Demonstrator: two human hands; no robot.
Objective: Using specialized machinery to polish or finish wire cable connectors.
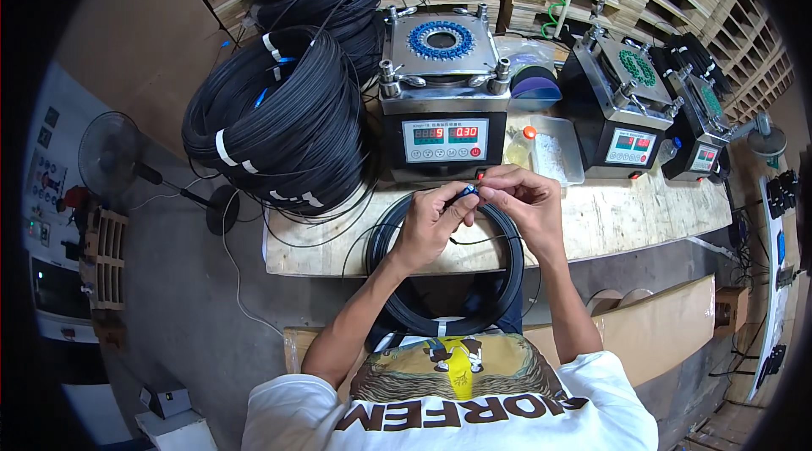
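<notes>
Between the thumb and fingers of my left hand (433,224) is a small blue fibre-optic connector (467,192). My right hand (531,207) meets it from the other side, thumb and forefinger pinched together at the connector's end. What sits in that pinch is too small to make out. Below both hands, a coil of black cable (512,282) rests partly on the bench edge and partly over my lap. A thin black cable strand crosses the coil's opening beneath my fingers.
Directly ahead stands a polishing machine (444,170) with a ring of blue connectors on top. Two similar machines (622,125) (698,134) stand to the right. Tall black cable coils (279,129) crowd the left. An orange-capped bottle (520,146) and clear tray (560,151) sit nearby. A fan (118,146) stands left.
</notes>
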